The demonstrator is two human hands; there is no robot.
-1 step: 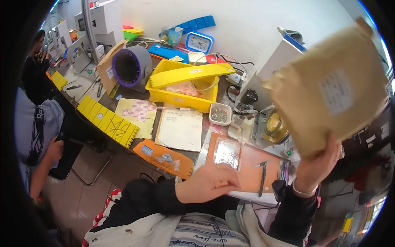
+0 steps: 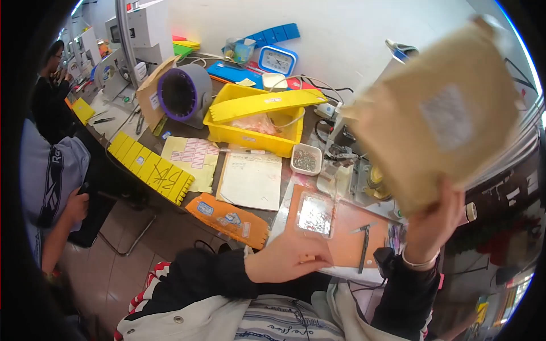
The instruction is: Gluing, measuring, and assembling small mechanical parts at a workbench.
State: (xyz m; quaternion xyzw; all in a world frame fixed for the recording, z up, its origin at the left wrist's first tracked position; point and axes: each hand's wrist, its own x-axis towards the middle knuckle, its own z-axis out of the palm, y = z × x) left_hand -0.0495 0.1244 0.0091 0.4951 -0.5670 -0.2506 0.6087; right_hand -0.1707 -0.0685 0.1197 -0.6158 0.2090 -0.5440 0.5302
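My right hand [image 2: 433, 227] grips the lower edge of a large brown paper envelope [image 2: 392, 148] with a white label. It is raised at the right, over part of the machine [image 2: 369, 176] behind it. My left hand [image 2: 289, 258] is closed, thumb and fingers together, at the near edge of the orange work mat [image 2: 347, 247]. What its fingers hold, if anything, I cannot make out. Just beyond this hand lies a clear shallow tray [image 2: 315, 213] of small shiny pieces. Black tweezers [image 2: 363, 250] rest on the mat to its right.
A white tub [image 2: 306, 159] of small metal parts stands behind the tray. Farther left are an open notebook [image 2: 250, 184], a yellow bin [image 2: 250, 136], an orange folded strip [image 2: 227, 220] and a purple-rimmed fan [image 2: 177, 94]. Another person [image 2: 54, 176] sits at the left.
The envelope has shifted left and tilted a little in my right hand, and now covers more of the machine. My left hand has hardly moved.
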